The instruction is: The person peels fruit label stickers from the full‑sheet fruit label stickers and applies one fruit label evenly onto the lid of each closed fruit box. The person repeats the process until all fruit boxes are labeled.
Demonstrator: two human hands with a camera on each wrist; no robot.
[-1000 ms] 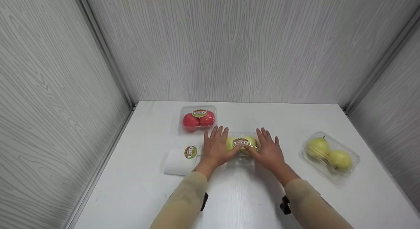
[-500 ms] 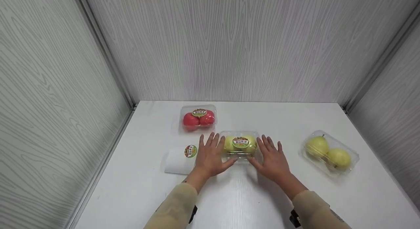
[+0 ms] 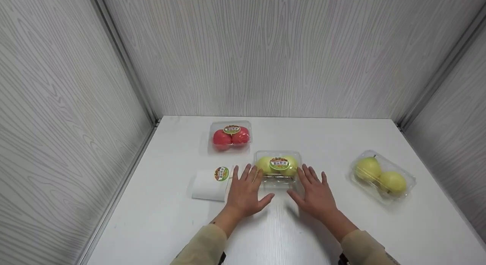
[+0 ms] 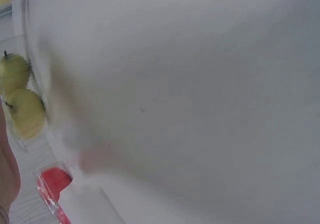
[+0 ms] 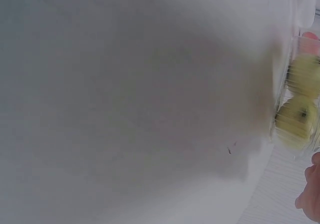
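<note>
In the middle of the table (image 3: 277,238) sits a clear plastic fruit box (image 3: 277,154) holding two yellow-green pears, with an oval printed sticker (image 3: 279,163) on its lid. My left hand (image 3: 243,196) lies just in front of its left side, fingers straight and spread, thumb pointing inward. The right hand (image 3: 317,194) mirrors it at the right side, fingers extended and holding nothing. The left wrist view shows these pears (image 4: 25,111) at its left edge and the right wrist view shows the same pears (image 5: 296,119) at its right edge. Both wrist views are mostly filled by the white tabletop.
Behind and to the left stands a box of red fruit (image 3: 232,138) with a sticker. A white sheet (image 3: 209,187) bearing a round sticker (image 3: 221,174) lies beside my left hand. At right is a box of pears (image 3: 379,177) without a visible sticker. Grey wood-grain panels (image 3: 265,56) enclose the table.
Both hands have drawn back toward me and apart. The thumbs have left the sticker on the middle box, which now shows whole on the lid.
</note>
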